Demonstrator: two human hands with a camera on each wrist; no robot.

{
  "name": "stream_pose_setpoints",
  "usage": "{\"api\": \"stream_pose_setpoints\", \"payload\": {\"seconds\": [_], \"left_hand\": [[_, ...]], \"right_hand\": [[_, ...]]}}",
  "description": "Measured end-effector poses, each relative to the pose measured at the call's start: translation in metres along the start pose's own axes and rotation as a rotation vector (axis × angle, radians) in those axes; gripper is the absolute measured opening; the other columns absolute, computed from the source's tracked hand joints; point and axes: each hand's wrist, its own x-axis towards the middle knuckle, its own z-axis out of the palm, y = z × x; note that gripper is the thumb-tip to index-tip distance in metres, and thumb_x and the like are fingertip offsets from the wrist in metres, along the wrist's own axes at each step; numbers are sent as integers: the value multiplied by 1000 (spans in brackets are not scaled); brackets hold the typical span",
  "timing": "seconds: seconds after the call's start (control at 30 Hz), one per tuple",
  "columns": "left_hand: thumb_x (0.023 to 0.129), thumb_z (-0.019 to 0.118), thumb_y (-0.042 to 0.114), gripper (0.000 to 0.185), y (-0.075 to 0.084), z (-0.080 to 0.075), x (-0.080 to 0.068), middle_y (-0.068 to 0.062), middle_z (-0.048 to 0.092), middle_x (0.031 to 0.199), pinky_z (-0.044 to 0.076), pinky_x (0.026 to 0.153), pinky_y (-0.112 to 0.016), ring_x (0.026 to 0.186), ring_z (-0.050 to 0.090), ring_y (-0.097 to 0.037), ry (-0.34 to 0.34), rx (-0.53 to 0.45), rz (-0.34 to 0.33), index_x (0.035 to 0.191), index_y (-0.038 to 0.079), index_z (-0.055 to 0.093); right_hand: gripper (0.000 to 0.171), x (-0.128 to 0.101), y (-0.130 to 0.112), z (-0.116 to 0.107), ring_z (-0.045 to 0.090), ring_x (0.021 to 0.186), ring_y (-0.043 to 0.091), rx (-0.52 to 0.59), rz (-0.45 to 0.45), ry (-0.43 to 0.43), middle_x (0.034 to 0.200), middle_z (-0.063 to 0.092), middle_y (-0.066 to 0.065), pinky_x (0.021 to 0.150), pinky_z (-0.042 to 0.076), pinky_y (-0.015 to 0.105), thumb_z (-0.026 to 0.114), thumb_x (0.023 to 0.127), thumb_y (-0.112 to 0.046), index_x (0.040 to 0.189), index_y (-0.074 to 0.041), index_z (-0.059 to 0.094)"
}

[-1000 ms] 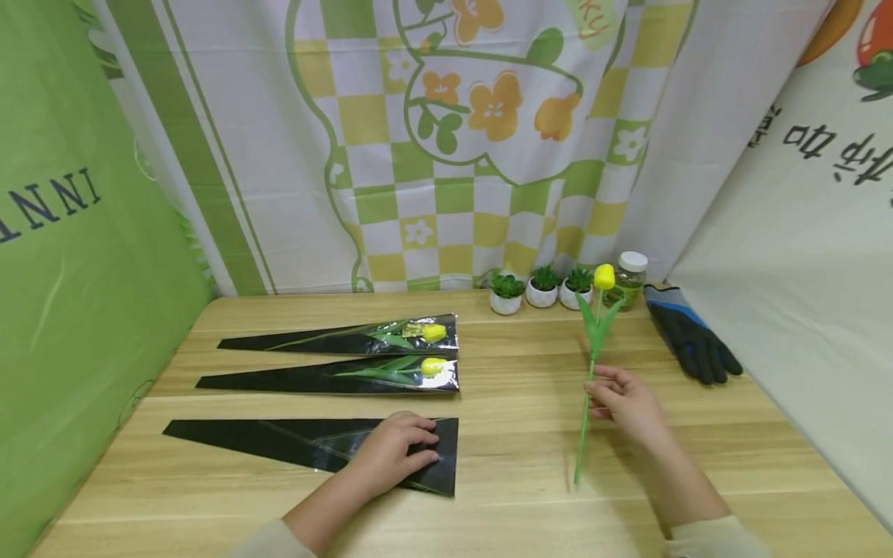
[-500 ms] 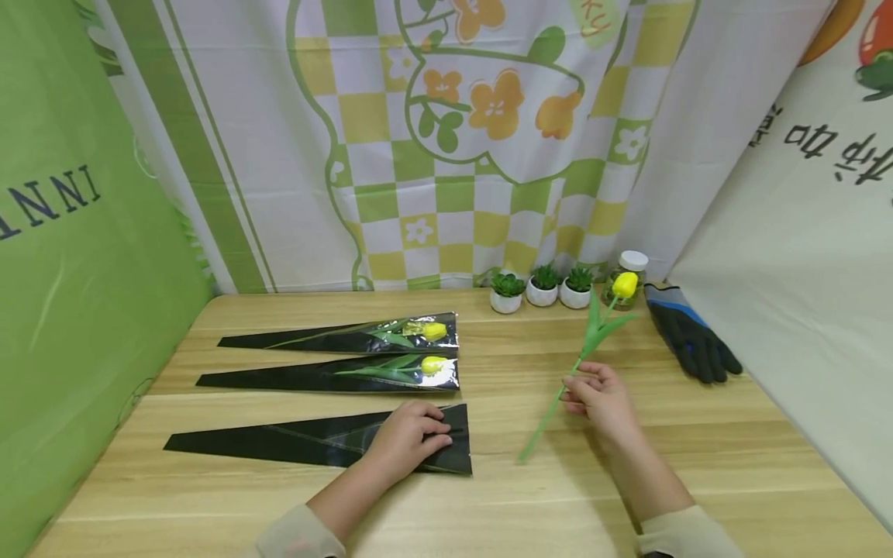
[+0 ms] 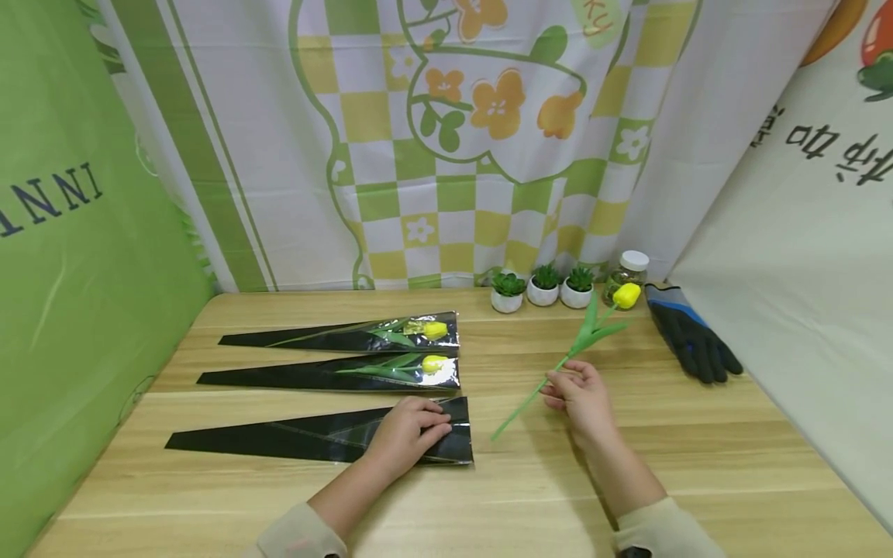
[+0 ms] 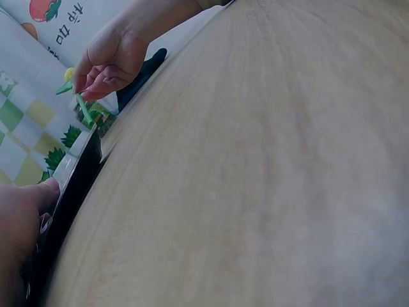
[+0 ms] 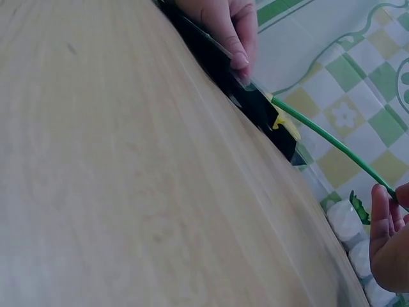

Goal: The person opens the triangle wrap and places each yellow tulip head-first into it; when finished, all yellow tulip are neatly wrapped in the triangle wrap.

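My right hand [image 3: 580,394] pinches the green stem of a yellow artificial tulip [image 3: 625,295], held tilted above the wooden table [image 3: 530,488] with the stem's lower end pointing left toward a black cone-shaped flower sleeve [image 3: 279,440]. My left hand [image 3: 408,434] lies on the wide end of that empty sleeve, fingers at its opening. In the right wrist view the stem [image 5: 326,142] reaches toward the sleeve [image 5: 249,96] under my left hand [image 5: 223,25]. The left wrist view shows my right hand [image 4: 105,61] holding the stem.
Two more black sleeves [image 3: 335,338] [image 3: 328,375], each with a yellow tulip inside, lie behind the empty one. Three small potted succulents [image 3: 544,287] and a white-capped jar [image 3: 628,275] stand at the back. A dark glove [image 3: 691,335] lies at the right.
My right hand has moved left and tilted the tulip from upright to slanted, its stem end nearing the sleeve's opening. My left hand shifted the empty sleeve's wide end slightly right.
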Motion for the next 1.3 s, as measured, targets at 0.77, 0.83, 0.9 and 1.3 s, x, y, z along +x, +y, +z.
{"api": "stream_pose_setpoints", "payload": {"seconds": [0.77,0.83,0.9,1.3], "left_hand": [[88,73,22,15,1,8,1,0,74,99,55,90,-36,98,66,-18,86,-71,-25,98,13,79],[88,73,22,15,1,8,1,0,74,99,55,89,-36,97,66,-17,91,-68,-25,98,13,79],[87,73,22,14,1,9,1,0,74,98,55,89,-35,96,66,-17,94,-72,-26,97,13,79],[87,74,24,13,2,9,1,3,73,97,55,89,-33,96,65,-15,83,-78,-31,95,15,79]], "right_hand": [[30,-16,33,54,67,66,7,59,87,-43,82,61,3,63,59,18,55,93,6,114,0,34],[30,-19,34,58,67,67,7,53,94,-52,82,62,4,63,59,19,55,93,6,115,1,34],[31,-21,35,62,67,67,8,50,96,-59,82,62,5,64,59,20,55,93,6,116,2,35],[47,-31,33,54,69,81,10,42,182,-143,99,65,12,75,60,21,53,96,0,135,11,31]]}}
